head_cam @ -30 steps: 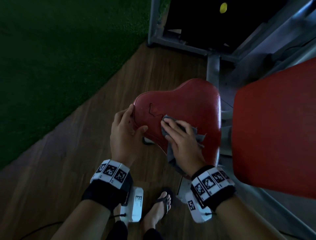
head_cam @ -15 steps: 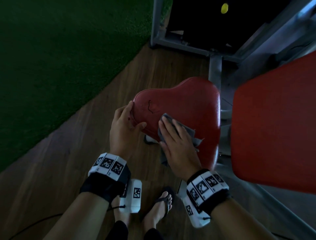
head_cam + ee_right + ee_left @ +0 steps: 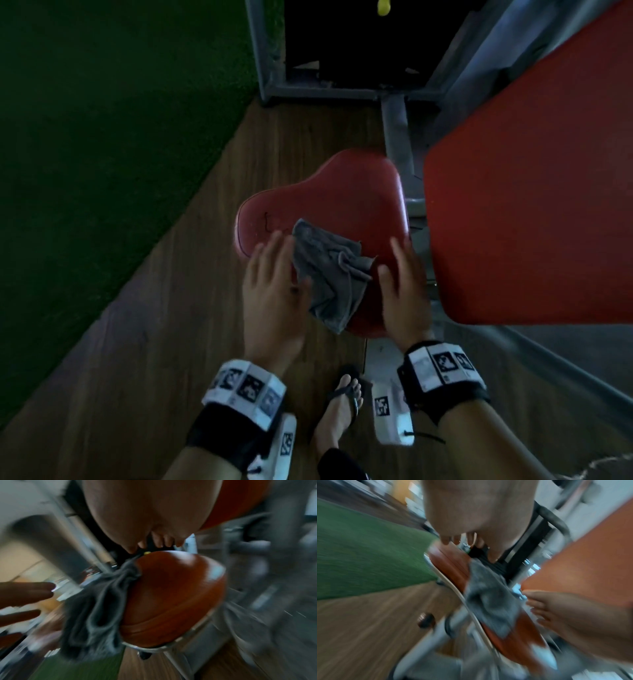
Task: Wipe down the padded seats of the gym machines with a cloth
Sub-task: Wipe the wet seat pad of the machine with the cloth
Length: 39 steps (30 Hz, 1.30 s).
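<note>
A red padded seat (image 3: 346,198) of a gym machine sits low in the middle of the head view. A crumpled grey cloth (image 3: 325,274) lies loose on its near part and hangs over the front edge. My left hand (image 3: 274,274) hovers just left of the cloth with straight fingers, and my right hand (image 3: 400,277) hovers just right of it, fingers also straight. Neither hand holds the cloth. The wrist views are blurred; they show the cloth (image 3: 489,596) (image 3: 96,609) draped on the seat (image 3: 452,566) (image 3: 175,595).
A larger red back pad (image 3: 534,192) juts in from the right, close to my right hand. The grey machine frame (image 3: 394,130) stands behind the seat. Wood floor (image 3: 171,308) runs left and below, with green turf (image 3: 102,137) beyond. My sandalled foot (image 3: 342,404) is under the seat's front.
My right hand has let go of the cloth and moved right. My left hand has released the seat's edge and opened. The cloth now lies alone on the seat.
</note>
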Each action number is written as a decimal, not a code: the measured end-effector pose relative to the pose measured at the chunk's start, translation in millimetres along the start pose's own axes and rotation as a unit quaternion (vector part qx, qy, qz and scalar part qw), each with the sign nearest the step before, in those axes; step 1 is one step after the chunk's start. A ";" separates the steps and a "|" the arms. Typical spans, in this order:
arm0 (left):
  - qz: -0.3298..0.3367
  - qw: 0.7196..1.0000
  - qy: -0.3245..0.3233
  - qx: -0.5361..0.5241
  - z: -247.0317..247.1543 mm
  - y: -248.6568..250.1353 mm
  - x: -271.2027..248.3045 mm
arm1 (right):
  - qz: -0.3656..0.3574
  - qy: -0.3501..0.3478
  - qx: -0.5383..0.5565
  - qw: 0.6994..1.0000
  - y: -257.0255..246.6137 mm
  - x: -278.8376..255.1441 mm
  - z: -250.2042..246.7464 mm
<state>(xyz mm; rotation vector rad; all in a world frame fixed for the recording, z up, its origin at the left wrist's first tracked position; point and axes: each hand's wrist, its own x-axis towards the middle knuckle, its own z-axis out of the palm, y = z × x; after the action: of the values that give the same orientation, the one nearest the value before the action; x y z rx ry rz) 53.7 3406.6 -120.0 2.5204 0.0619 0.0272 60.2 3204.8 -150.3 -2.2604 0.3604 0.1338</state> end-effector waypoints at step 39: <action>0.167 0.956 -0.060 0.233 -27.4 -30.6 50.4 | 0.224 -0.052 0.070 0.971 20.5 13.9 8.0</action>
<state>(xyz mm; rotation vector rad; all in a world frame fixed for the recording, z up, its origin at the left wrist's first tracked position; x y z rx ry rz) 102.0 3449.9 -115.2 2.9672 -0.4605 -0.0064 67.4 3195.2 -173.4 -1.9913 0.7937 0.4444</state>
